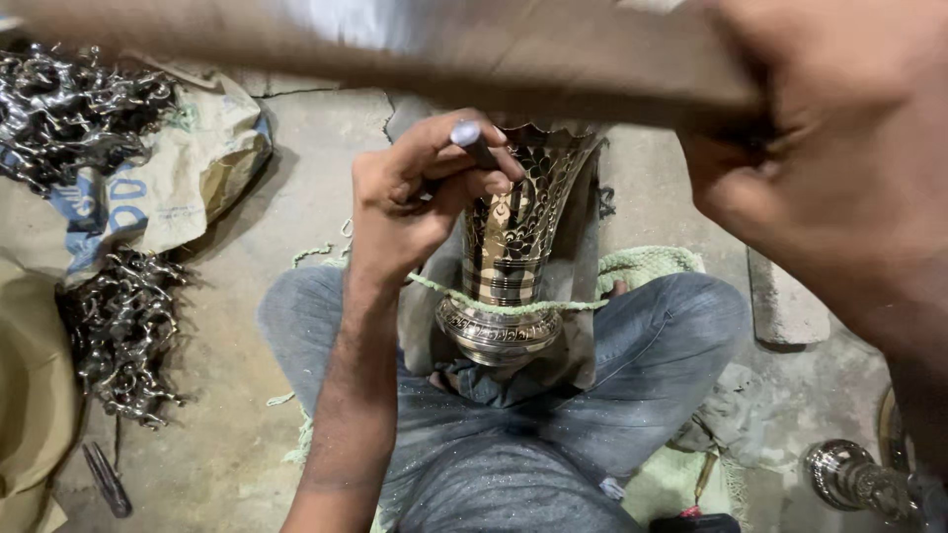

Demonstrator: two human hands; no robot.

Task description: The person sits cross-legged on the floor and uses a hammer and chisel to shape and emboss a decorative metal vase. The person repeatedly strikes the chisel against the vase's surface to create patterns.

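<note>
My left hand pinches a short steel punch, its tip set against the flared upper wall of the engraved metal vase. The vase stands tilted between my crossed legs in blue jeans, with a green cord looped around its lower neck. My right hand is closed around a wooden mallet handle, held high and blurred. Piles of metal castings lie on a sack on the concrete floor to the left.
</note>
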